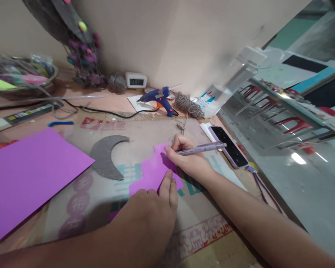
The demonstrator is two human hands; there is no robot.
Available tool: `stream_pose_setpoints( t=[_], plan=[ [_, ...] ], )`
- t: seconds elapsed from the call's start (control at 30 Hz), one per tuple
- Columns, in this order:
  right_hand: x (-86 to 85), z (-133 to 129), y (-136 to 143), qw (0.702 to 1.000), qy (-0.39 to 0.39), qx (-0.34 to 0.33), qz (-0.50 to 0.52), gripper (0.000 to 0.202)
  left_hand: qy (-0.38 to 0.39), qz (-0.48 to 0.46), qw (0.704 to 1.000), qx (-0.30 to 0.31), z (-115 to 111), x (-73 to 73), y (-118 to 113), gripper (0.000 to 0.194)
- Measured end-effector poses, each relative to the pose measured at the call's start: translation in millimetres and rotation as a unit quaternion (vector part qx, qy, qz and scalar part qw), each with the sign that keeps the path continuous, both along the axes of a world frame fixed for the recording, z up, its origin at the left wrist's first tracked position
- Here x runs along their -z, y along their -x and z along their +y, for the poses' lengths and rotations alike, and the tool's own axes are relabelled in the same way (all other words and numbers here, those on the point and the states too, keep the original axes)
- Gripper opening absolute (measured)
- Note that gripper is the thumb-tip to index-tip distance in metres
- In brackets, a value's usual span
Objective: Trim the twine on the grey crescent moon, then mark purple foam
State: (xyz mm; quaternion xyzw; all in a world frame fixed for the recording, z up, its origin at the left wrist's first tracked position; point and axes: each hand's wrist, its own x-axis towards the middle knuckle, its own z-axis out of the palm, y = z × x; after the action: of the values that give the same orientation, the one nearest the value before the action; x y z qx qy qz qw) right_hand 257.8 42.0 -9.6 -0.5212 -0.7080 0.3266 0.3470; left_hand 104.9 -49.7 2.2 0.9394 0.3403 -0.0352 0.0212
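Note:
My right hand (191, 158) is closed around a slim purple-grey pen (202, 148), its writing end by the upper part of a small cut piece of purple paper (150, 172). The pen's tip is hidden behind my fingers. My left hand (152, 214) rests on the lower edge of this piece, two fingers stretched out on the paper and the others bent under. To the left lies a grey crescent-moon cutout (104, 158). Its edge touches or nearly touches the corner of a large purple sheet (36, 175).
Behind the hands are a blue glue gun (158, 98), a grey yarn bundle (188, 105), a white digital clock (136, 80) and a yarn ball (117, 82). A phone (229, 147) lies at right near the table edge. A full basket (51, 80) stands far left; a clear bottle (237, 70) tilts at right.

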Motion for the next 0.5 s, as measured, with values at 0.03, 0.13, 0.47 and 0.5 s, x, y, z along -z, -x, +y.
stream_pose_setpoints(
  t=[0.03, 0.13, 0.47, 0.5],
  plan=[
    [0.3, -0.2, 0.0, 1.0, -0.004, 0.004, -0.008, 0.031, -0.002, 0.003, 1.0, 0.0, -0.1, -0.2, 0.1, 0.057],
    [0.9, -0.6, 0.4, 1.0, 0.001, 0.006, -0.016, 0.03, -0.001, 0.008, 1.0, 0.002, 0.5, -0.6, 0.4, 0.057],
    [1.5, -0.2, 1.1, 1.0, 0.004, -0.004, -0.027, 0.03, -0.003, 0.01, 1.0, 0.009, 1.1, -4.2, 1.1, 0.059],
    [1.8, -0.1, 0.8, 0.999, 0.004, -0.003, -0.032, 0.03, -0.001, 0.013, 1.0, 0.01, 1.1, -3.7, 1.3, 0.059]
  ],
)
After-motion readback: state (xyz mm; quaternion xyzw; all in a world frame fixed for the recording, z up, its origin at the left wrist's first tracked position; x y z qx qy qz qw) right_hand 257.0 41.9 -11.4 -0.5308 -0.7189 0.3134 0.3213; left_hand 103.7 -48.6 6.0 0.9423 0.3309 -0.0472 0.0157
